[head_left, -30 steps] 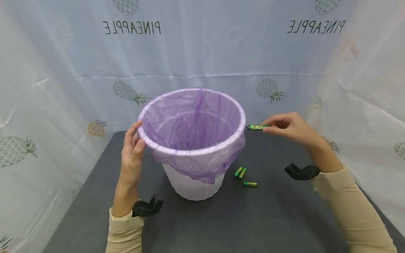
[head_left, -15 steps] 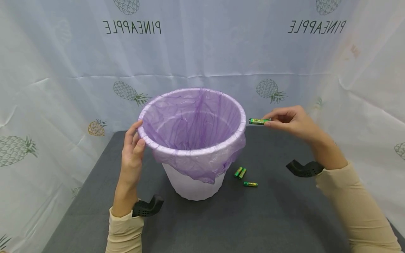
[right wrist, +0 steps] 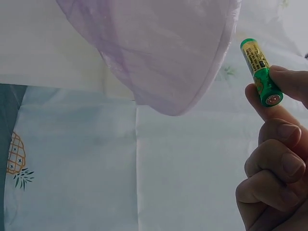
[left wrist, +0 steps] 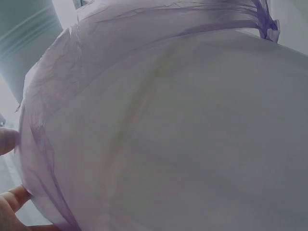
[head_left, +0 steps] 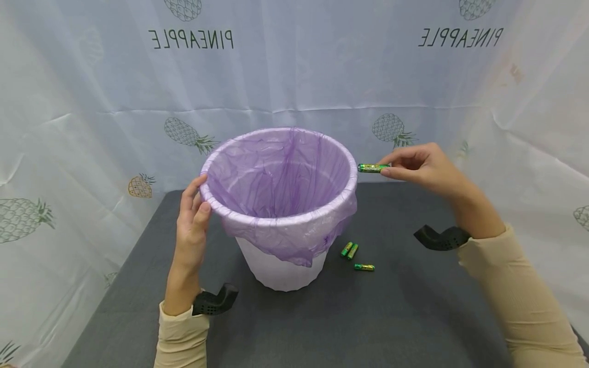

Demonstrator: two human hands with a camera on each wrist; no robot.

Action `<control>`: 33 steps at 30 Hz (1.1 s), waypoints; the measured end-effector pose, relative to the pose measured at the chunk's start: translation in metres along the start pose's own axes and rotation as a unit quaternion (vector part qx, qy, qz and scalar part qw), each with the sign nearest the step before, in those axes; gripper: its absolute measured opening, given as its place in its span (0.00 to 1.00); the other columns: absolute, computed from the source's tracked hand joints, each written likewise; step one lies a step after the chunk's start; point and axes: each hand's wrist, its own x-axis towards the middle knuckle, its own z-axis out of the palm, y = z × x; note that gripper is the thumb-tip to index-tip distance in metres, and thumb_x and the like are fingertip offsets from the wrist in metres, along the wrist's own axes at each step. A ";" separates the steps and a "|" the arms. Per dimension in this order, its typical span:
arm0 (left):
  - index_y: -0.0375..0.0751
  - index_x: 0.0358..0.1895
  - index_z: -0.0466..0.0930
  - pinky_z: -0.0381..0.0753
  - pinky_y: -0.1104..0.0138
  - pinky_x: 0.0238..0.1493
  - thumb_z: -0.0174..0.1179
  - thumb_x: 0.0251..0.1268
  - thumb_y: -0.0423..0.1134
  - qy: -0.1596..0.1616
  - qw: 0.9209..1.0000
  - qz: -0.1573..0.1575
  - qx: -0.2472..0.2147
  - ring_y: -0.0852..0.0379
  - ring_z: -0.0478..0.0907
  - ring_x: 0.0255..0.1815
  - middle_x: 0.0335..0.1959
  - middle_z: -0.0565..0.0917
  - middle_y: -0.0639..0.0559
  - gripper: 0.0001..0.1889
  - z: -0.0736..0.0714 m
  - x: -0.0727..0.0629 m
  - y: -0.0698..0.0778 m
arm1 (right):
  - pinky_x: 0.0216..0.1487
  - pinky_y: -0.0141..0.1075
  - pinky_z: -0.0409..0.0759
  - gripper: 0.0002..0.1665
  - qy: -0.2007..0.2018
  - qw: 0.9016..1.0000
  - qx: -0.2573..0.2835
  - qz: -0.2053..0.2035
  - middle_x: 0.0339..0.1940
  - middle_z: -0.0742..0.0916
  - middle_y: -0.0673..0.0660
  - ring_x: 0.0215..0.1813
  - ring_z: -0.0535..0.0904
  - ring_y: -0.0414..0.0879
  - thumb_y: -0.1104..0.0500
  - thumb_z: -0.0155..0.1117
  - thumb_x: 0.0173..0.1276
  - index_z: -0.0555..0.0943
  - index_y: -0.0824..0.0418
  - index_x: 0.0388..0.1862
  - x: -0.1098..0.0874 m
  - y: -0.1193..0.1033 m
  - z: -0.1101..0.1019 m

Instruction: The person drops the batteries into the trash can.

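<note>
A white trash can (head_left: 282, 271) wears a thin purple bag (head_left: 294, 237) folded over its rim. My left hand (head_left: 190, 230) rests against the can's left outer side, thumb and fingertips touching the bag-covered rim; in the left wrist view, fingertips (left wrist: 18, 196) touch the bag from outside. Between thumb and forefinger, my right hand (head_left: 425, 166) pinches a green and gold battery (head_left: 371, 168), held level just beyond the rim's right edge. The right wrist view shows this battery (right wrist: 261, 72) end-on, with the other fingers curled beneath. Below lie a pair of batteries (head_left: 349, 250) and a single battery (head_left: 364, 267).
The dark grey tabletop (head_left: 285, 327) carries the can and the loose batteries. White curtains (head_left: 294, 61) with pineapple prints hang behind and at both sides. A black wrist camera mount (head_left: 442, 238) juts inward from the right forearm, and another mount (head_left: 215, 299) from the left.
My right hand has risen slightly with the battery, which has shifted a little left toward the rim in the last half second. The left hand, can and loose batteries stay put.
</note>
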 end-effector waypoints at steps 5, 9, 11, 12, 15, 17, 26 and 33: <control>0.47 0.70 0.60 0.67 0.75 0.64 0.44 0.72 0.36 -0.004 1.000 0.008 -0.005 0.61 0.72 0.60 0.62 0.74 0.51 0.24 0.001 0.000 0.001 | 0.21 0.35 0.58 0.12 0.003 1.000 -0.022 0.009 0.17 0.75 0.42 0.19 0.62 0.39 0.74 0.64 0.59 0.86 0.59 0.35 0.003 -0.004 0.000; 0.47 0.69 0.60 0.68 0.76 0.63 0.44 0.71 0.35 0.000 1.000 0.007 -0.002 0.62 0.72 0.60 0.62 0.74 0.51 0.24 0.002 0.000 0.002 | 0.21 0.34 0.60 0.10 0.001 0.998 -0.049 0.026 0.18 0.75 0.42 0.19 0.63 0.39 0.72 0.65 0.60 0.86 0.60 0.35 0.006 -0.008 0.001; 0.47 0.70 0.60 0.68 0.76 0.63 0.44 0.71 0.35 -0.002 1.000 0.008 -0.003 0.62 0.72 0.60 0.62 0.74 0.51 0.24 0.002 0.000 0.002 | 0.22 0.34 0.61 0.09 0.000 0.998 -0.060 0.035 0.18 0.74 0.41 0.20 0.63 0.39 0.70 0.65 0.60 0.86 0.59 0.36 0.008 -0.009 0.002; 0.47 0.70 0.60 0.68 0.75 0.63 0.44 0.72 0.35 -0.003 1.000 0.008 -0.003 0.62 0.72 0.60 0.62 0.74 0.51 0.24 0.002 0.000 0.002 | 0.22 0.34 0.61 0.08 -0.002 0.997 -0.062 0.037 0.18 0.74 0.41 0.20 0.63 0.39 0.70 0.65 0.61 0.86 0.60 0.36 0.009 -0.009 0.003; 0.47 0.70 0.60 0.68 0.75 0.63 0.44 0.72 0.36 -0.002 1.000 0.006 0.000 0.62 0.72 0.59 0.61 0.74 0.52 0.24 0.002 0.000 0.002 | 0.22 0.34 0.60 0.08 -0.007 0.998 -0.053 0.041 0.18 0.75 0.41 0.20 0.62 0.40 0.69 0.66 0.61 0.86 0.59 0.36 0.013 -0.009 0.006; 0.49 0.70 0.60 0.68 0.75 0.62 0.44 0.71 0.36 0.002 1.000 0.001 0.003 0.63 0.72 0.58 0.61 0.75 0.52 0.24 0.002 0.000 0.001 | 0.22 0.35 0.60 0.09 -0.009 0.998 -0.039 0.042 0.17 0.75 0.41 0.19 0.62 0.40 0.69 0.66 0.60 0.87 0.58 0.36 0.016 -0.008 0.010; 0.48 0.69 0.60 0.67 0.76 0.63 0.44 0.71 0.35 0.004 1.000 0.000 0.004 0.62 0.72 0.58 0.60 0.75 0.53 0.24 0.001 0.000 0.000 | 0.20 0.34 0.59 0.13 -0.013 1.000 -0.006 0.027 0.16 0.74 0.41 0.18 0.60 0.38 0.69 0.66 0.60 0.87 0.51 0.34 0.029 -0.002 0.029; 0.47 0.69 0.60 0.68 0.76 0.63 0.43 0.70 0.34 0.011 1.000 -0.004 0.006 0.62 0.72 0.58 0.60 0.75 0.52 0.24 0.001 0.001 0.000 | 0.20 0.35 0.57 0.16 -0.006 1.000 0.019 0.020 0.15 0.73 0.42 0.17 0.60 0.38 0.72 0.65 0.59 0.87 0.50 0.33 0.034 0.000 0.037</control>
